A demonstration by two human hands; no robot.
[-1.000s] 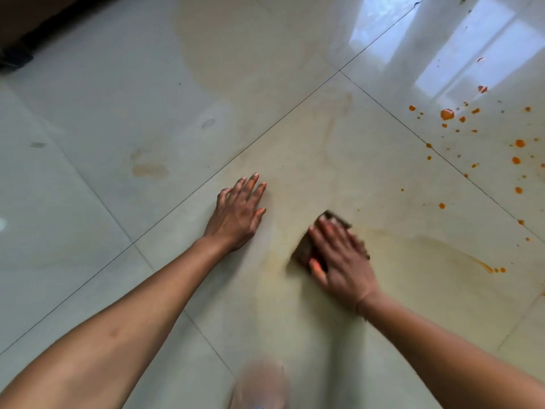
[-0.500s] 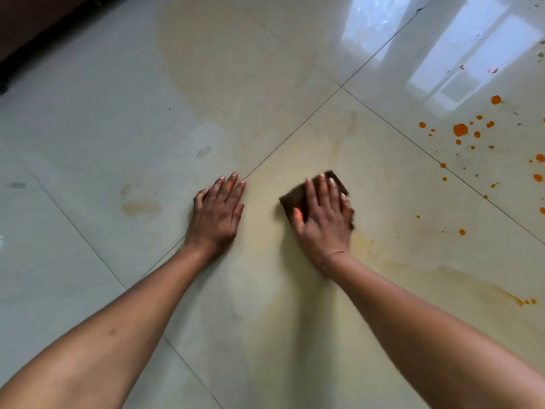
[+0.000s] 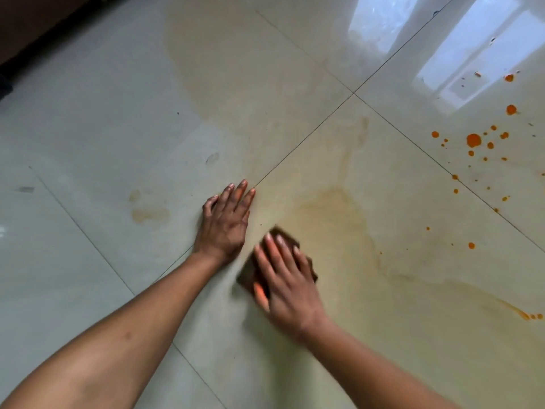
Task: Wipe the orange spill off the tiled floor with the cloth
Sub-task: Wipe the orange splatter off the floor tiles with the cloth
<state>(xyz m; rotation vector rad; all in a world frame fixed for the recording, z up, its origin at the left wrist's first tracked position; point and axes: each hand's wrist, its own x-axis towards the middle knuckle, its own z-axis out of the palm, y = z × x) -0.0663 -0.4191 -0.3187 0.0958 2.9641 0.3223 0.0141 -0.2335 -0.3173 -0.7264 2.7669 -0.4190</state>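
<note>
My right hand (image 3: 287,278) lies flat on a dark brown cloth (image 3: 246,276), pressing it onto the pale tiled floor (image 3: 103,113); both are blurred. Just left of it my left hand (image 3: 225,224) rests palm down on the tile, fingers spread, holding nothing. Orange drops of the spill (image 3: 474,140) dot the tile at the right. A yellowish smeared film (image 3: 339,219) spreads from the cloth to the right, ending in an orange streak (image 3: 528,315) near the right edge.
Faint yellow marks (image 3: 150,214) stain the tile left of my left hand. A dark wooden edge (image 3: 44,33) runs along the top left corner. Bright window reflections (image 3: 460,54) gleam on the floor at top right.
My right hand has slid the cloth toward me and slightly left, close beside my left hand. The left hand stays planted on the floor.
</note>
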